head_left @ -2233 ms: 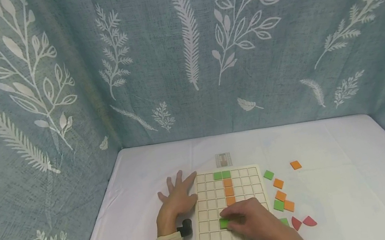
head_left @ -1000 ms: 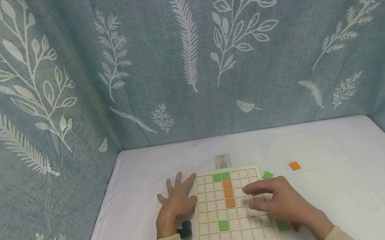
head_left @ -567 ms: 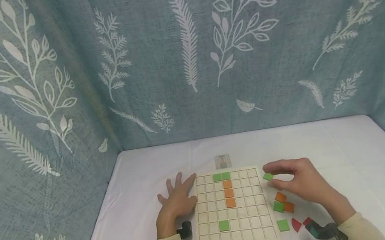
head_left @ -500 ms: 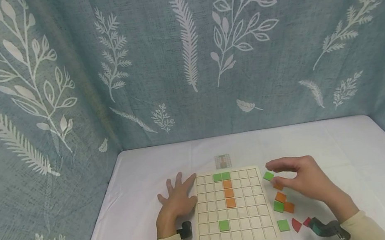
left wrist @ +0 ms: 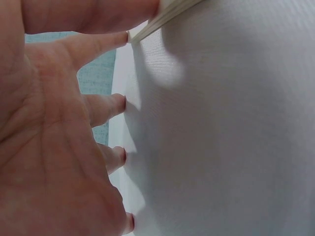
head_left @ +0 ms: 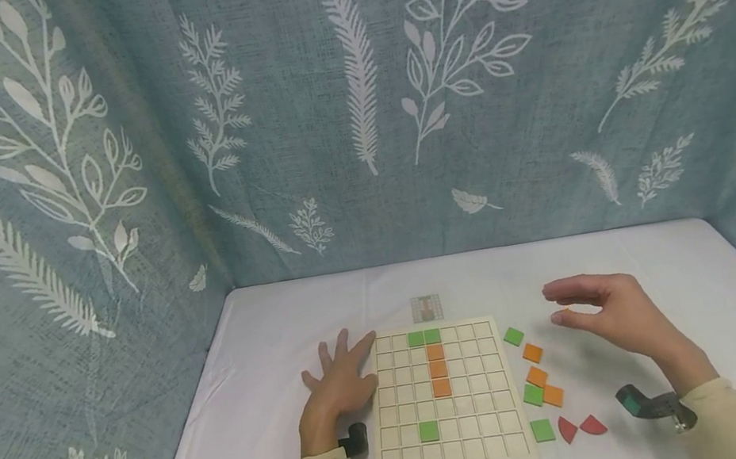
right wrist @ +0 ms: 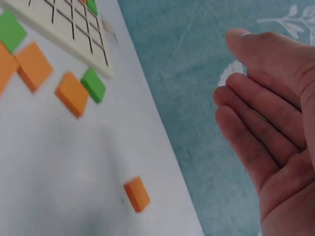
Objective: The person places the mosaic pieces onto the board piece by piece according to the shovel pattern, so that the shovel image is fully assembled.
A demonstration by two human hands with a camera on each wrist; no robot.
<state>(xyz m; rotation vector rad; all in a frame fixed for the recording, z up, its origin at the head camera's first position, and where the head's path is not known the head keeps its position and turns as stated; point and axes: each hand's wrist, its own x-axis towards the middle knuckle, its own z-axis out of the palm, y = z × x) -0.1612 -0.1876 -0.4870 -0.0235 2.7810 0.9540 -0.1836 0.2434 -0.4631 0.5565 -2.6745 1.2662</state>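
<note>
A pale gridded board (head_left: 397,415) lies on the white table. Two green tiles sit in its far row, three orange tiles (head_left: 437,369) run down below them, and one green tile (head_left: 429,432) sits nearer the front. The left hand (head_left: 338,387) has its fingers spread, with thumb and index fingertip touching the board's left edge. Above the table at the right, the right hand (head_left: 615,311) is empty, its fingers bent gently and apart from the thumb. An orange tile (right wrist: 137,194) lies below it in the right wrist view, mostly hidden by the hand in the head view.
Right of the board lie loose green tiles (head_left: 542,431), orange tiles (head_left: 532,353) and two red quarter-round pieces (head_left: 592,425). A small transparent card with a pattern (head_left: 427,307) lies behind the board. A patterned blue curtain (head_left: 320,109) stands around the table.
After letting go of the green tile near the board's front, the right hand has moved right, past the loose tiles, toward the farther orange tile. The left hand has stayed in place.
</note>
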